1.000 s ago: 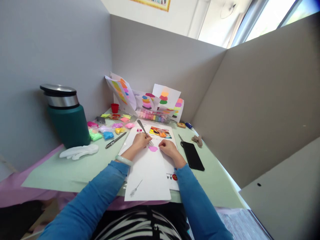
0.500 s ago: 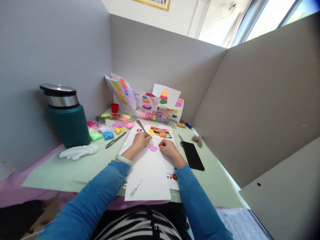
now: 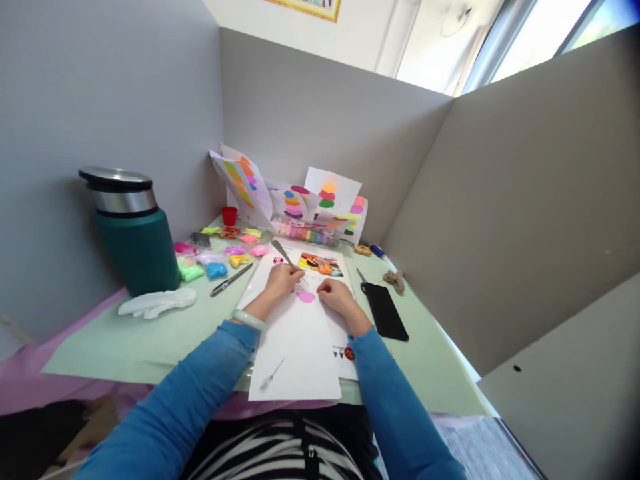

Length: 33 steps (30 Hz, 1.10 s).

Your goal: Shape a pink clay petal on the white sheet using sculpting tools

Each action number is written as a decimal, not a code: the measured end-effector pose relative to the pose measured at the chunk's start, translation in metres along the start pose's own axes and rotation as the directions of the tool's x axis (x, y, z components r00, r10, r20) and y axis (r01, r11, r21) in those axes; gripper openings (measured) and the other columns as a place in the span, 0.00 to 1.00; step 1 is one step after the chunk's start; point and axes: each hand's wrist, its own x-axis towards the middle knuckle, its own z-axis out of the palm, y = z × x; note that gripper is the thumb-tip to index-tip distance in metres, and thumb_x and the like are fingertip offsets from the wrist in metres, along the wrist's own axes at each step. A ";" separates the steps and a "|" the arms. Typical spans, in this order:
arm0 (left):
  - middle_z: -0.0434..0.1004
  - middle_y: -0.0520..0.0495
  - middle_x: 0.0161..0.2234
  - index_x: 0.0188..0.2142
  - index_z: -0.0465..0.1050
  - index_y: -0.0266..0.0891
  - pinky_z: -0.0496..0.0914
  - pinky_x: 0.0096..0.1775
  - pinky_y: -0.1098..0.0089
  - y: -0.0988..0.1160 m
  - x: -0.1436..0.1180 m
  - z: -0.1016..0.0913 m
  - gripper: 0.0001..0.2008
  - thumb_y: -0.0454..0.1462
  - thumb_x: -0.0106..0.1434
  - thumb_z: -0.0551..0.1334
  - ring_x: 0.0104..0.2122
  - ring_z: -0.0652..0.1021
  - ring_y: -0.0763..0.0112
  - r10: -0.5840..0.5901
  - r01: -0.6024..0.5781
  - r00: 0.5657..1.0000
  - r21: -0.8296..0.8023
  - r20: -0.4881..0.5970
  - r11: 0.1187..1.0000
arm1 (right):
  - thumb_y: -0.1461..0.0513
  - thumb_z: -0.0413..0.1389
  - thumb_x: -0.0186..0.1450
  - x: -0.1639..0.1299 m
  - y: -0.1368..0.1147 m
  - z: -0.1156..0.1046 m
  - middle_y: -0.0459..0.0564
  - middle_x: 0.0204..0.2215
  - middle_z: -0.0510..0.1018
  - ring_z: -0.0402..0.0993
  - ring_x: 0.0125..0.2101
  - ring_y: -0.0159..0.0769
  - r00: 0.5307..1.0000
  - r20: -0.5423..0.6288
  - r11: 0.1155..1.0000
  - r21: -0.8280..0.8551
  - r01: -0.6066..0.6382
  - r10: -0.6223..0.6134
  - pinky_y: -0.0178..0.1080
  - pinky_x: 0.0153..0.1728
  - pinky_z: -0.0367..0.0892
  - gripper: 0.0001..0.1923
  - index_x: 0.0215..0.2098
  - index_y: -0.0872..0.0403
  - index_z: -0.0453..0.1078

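The left hand (image 3: 283,280) is closed around a metal fork (image 3: 289,261), handle slanting up and away to the left, tines down at the upper edge of a flat pink clay patch (image 3: 305,297) that lies on a white sheet of paper (image 3: 300,347) in the middle of the counter (image 3: 150,340). The right hand (image 3: 336,295) rests just right of the patch with its fingers curled in, fingertips at the clay's edge; whether it grips anything cannot be told. A pale bangle (image 3: 249,320) sits on the left wrist, both arms in blue sleeves. Under the sheet's far end lies a printed page with a colourful picture (image 3: 321,264). To the right a black phone (image 3: 384,311) lies flat, well apart from the hands. To the left are a pen (image 3: 231,280), small packets of coloured clay (image 3: 216,257), a white glove (image 3: 157,303) and a green flask (image 3: 131,233) with a steel lid. Sheets with colour blobs (image 3: 327,193) lean against the back wall
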 end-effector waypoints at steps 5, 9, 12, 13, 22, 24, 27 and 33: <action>0.73 0.49 0.15 0.35 0.81 0.36 0.66 0.31 0.72 0.001 -0.001 -0.001 0.15 0.42 0.60 0.58 0.25 0.77 0.66 -0.006 0.006 1.000 0.026 0.019 1.000 | 0.66 0.53 0.54 0.000 0.000 0.000 0.46 0.32 0.79 0.71 0.32 0.33 1.000 0.002 1.000 -0.001 0.003 -0.003 0.32 0.33 0.61 0.08 0.31 0.53 0.73; 0.72 0.49 0.14 0.34 0.81 0.36 0.65 0.32 0.73 0.002 -0.001 -0.001 0.15 0.42 0.60 0.58 0.26 0.77 0.67 0.006 -0.006 1.000 0.025 0.010 1.000 | 0.66 0.53 0.54 0.000 0.000 0.000 0.46 0.32 0.79 0.71 0.33 0.33 1.000 0.000 1.000 0.000 0.004 -0.004 0.32 0.33 0.61 0.08 0.30 0.53 0.73; 0.72 0.49 0.14 0.33 0.81 0.36 0.65 0.31 0.73 0.001 -0.001 0.000 0.15 0.42 0.60 0.58 0.26 0.77 0.66 0.025 -0.027 0.999 0.040 0.040 0.999 | 0.66 0.53 0.54 0.001 0.001 0.000 0.46 0.31 0.79 0.71 0.32 0.33 1.000 0.000 1.000 -0.001 -0.001 0.001 0.32 0.33 0.61 0.08 0.30 0.53 0.73; 0.73 0.49 0.15 0.33 0.81 0.36 0.65 0.31 0.73 0.001 -0.001 0.000 0.15 0.43 0.60 0.58 0.27 0.77 0.66 0.028 -0.029 0.999 0.035 0.031 0.999 | 0.67 0.53 0.54 0.001 0.001 0.000 0.46 0.31 0.79 0.71 0.32 0.33 1.000 -0.001 1.000 0.001 0.000 0.000 0.32 0.32 0.61 0.08 0.30 0.53 0.73; 0.73 0.50 0.15 0.34 0.81 0.36 0.65 0.32 0.73 0.000 -0.001 0.001 0.16 0.43 0.60 0.58 0.27 0.77 0.67 0.056 -0.057 0.998 0.018 0.041 0.998 | 0.67 0.53 0.54 0.001 0.002 0.001 0.46 0.31 0.79 0.71 0.32 0.33 1.000 -0.006 1.000 0.007 0.009 -0.009 0.32 0.33 0.60 0.08 0.30 0.53 0.73; 0.74 0.49 0.16 0.34 0.81 0.35 0.66 0.33 0.73 0.001 0.000 0.000 0.16 0.43 0.60 0.57 0.27 0.77 0.67 0.034 -0.034 0.999 0.009 0.010 0.999 | 0.67 0.53 0.54 0.001 0.002 0.001 0.46 0.31 0.79 0.71 0.32 0.33 1.000 -0.008 1.000 0.005 0.010 -0.010 0.32 0.33 0.60 0.08 0.30 0.53 0.73; 0.75 0.48 0.18 0.32 0.80 0.35 0.66 0.32 0.73 0.002 0.000 -0.003 0.17 0.44 0.61 0.56 0.25 0.77 0.68 -0.006 0.006 1.000 0.034 -0.003 0.999 | 0.66 0.53 0.54 0.001 0.002 0.001 0.46 0.31 0.78 0.71 0.32 0.33 1.000 -0.005 1.000 0.000 0.014 -0.014 0.32 0.32 0.60 0.08 0.30 0.53 0.73; 0.78 0.45 0.21 0.31 0.79 0.36 0.65 0.32 0.73 0.002 0.000 -0.007 0.16 0.42 0.61 0.55 0.28 0.78 0.67 -0.093 0.106 0.992 0.167 -0.087 0.980 | 0.66 0.53 0.54 0.002 0.004 0.002 0.46 0.31 0.78 0.71 0.31 0.33 1.000 -0.002 1.000 -0.004 0.013 -0.013 0.32 0.31 0.60 0.08 0.30 0.53 0.73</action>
